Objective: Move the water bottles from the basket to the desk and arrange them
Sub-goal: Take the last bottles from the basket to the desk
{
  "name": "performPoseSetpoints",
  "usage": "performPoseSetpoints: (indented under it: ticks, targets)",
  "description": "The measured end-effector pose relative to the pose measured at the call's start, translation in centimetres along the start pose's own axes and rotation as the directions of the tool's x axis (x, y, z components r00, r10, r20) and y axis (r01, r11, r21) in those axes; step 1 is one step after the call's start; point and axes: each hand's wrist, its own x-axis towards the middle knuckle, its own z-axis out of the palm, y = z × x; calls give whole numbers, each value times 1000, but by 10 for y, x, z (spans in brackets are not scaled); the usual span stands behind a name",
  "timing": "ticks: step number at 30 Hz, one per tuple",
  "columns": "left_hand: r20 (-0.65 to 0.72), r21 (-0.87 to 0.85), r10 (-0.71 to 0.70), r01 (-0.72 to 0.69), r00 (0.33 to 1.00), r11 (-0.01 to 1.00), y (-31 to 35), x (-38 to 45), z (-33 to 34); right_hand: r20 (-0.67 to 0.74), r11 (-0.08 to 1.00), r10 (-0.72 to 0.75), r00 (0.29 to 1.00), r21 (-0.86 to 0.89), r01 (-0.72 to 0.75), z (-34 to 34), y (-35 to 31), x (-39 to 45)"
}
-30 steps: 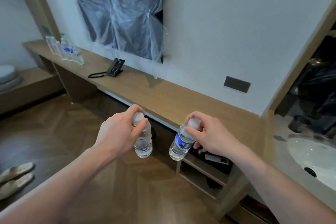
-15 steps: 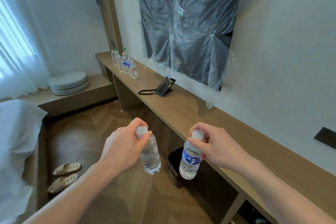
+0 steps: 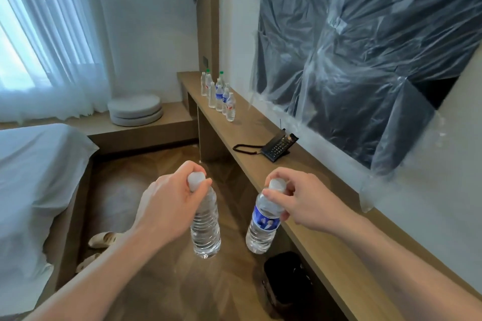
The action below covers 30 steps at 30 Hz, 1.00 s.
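Note:
My left hand grips a clear water bottle by its white cap and neck, and the bottle hangs over the wooden floor. My right hand pinches the cap of a second bottle with a blue label, held just left of the desk's front edge. The long wooden desk runs along the right wall. At its far end stand several water bottles in a tight group. No basket is in view.
A black telephone with a coiled cord sits mid-desk. A plastic-covered TV hangs above it. A black bin stands under the desk. A white bed is at left, slippers lie beside it, and round cushions rest by the window.
The view has swung left along the desk; the sink and wall socket have left view, and the far bottles, bed and window now show. Both hands still hold their bottles.

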Motion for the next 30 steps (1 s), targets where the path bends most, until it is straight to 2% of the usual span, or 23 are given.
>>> performPoseSetpoints:
  ticks: [7, 13, 17, 27, 30]
  targets:
    - [52, -23, 13, -12, 999, 1000, -87, 114, 6, -30, 998, 58, 998, 18, -58, 42, -27, 117]
    - [97, -29, 43, -40, 994, 999, -132, 200, 7, -93, 981, 152, 984, 132, -139, 65, -41, 188]
    - [139, -38, 24, -19, 990, 999, -159, 245, 17, -107, 981, 173, 979, 112, -161, 71, -44, 235]
    - [233, -33, 48, -41, 971, 999, -214, 362, 84, -86, 961, 233, 969, 173, -215, 93, 1, 364]
    - [269, -29, 0, 8, 963, 1000, -232, 403, 104, -62, 961, 237, 969, 164, -225, 100, 21, 414]
